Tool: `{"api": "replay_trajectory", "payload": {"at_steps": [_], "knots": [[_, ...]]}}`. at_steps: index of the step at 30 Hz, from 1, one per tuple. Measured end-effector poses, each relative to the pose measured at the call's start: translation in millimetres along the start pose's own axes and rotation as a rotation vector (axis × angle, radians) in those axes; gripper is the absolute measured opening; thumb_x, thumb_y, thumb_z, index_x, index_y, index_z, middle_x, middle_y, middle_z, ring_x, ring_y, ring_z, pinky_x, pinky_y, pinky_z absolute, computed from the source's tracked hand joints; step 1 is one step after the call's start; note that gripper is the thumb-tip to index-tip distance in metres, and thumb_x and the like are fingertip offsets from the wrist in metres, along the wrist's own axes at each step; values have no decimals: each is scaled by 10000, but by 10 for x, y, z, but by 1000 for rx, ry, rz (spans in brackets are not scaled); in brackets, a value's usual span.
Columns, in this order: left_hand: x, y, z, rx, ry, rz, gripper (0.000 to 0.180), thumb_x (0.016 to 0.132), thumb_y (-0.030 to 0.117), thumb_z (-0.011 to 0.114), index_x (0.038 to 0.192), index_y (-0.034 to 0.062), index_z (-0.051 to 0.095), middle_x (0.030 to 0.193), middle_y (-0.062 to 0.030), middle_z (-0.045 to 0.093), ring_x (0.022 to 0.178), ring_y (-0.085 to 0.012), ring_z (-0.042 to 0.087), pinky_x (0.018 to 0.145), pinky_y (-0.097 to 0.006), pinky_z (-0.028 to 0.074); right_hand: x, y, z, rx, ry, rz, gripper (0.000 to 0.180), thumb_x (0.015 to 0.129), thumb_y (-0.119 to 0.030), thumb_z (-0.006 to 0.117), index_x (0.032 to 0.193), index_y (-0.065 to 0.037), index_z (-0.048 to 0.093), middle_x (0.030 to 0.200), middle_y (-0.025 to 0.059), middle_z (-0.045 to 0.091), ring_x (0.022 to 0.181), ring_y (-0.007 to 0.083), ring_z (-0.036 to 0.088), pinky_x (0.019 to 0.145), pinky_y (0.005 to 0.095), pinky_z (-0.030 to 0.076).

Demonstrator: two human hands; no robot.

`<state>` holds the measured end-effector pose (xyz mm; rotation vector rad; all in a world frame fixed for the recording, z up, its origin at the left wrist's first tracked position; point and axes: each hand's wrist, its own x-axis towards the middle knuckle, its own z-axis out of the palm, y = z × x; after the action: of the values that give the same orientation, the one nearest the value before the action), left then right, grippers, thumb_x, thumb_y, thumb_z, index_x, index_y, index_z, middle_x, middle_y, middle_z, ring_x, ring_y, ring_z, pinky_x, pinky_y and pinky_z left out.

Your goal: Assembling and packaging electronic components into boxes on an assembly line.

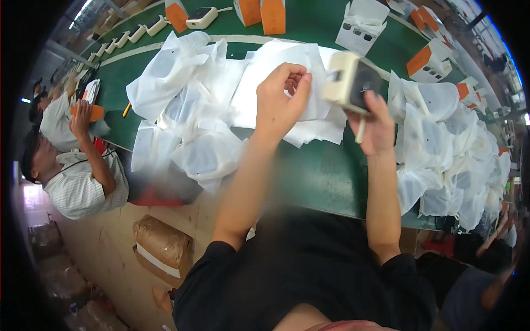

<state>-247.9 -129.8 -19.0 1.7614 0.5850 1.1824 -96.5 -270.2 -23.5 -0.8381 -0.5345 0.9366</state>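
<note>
My right hand (375, 124) grips a cream boxy device (345, 83) with a dark face, raised over the table and slightly smeared by motion. A short cream strap (360, 130) hangs from it. Over a stack of thin white sheets (248, 94), my left hand (282, 96) is closed, thumb and forefinger together in a pinch. One translucent sheet (317, 102) lies right beside those fingertips; whether they hold it, I cannot make out.
Devices wrapped in white film are heaped on the left (201, 151) and right (436, 149) of the green table (320, 171). Orange-and-white boxes (361, 27) and bare cream devices (201, 18) stand farther back. A co-worker (83, 176) sits at left; a brown taped parcel (163, 245) lies on the floor.
</note>
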Motion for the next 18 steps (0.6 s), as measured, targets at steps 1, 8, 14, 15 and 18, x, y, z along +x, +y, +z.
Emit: {"api": "replay_trajectory", "payload": {"at_steps": [1,8,14,15,18], "knots": [[9,14,-14,45,7,18,137,918,60,701,998,-46,670,874,-74,697,775,-107,640,733,-246,520,-4,-40,-65,245,-7,-6,547,966,-253,649,1428,-20,472,1364,123,583,1216,252,575,984,383,474],[-14,5,11,-3,23,119,101,849,38,722,939,5,690,824,-76,693,665,-138,615,639,-266,497,-66,-22,105,117,-132,49,498,933,-177,709,1352,10,515,1230,80,641,1083,145,629,950,283,487],[-30,-23,-6,233,43,184,130,819,-10,728,941,-2,682,817,-74,677,677,-154,619,641,-274,499,-151,-223,233,-218,-60,-85,503,982,-200,662,1396,27,489,1257,81,630,1152,135,594,1004,285,455],[-25,-43,15,233,48,181,130,819,-10,728,941,-2,682,817,-74,677,677,-154,619,641,-274,499,-149,-254,221,-218,-30,-95,481,999,-207,641,1393,25,492,1259,77,631,1150,132,595,1001,287,458],[-40,-65,43,264,5,210,136,826,2,747,951,9,693,823,-76,681,683,-153,626,644,-276,499,-152,-159,81,43,-25,-24,441,1025,-246,606,1371,12,514,1253,81,648,1142,149,622,1006,310,479]]}}
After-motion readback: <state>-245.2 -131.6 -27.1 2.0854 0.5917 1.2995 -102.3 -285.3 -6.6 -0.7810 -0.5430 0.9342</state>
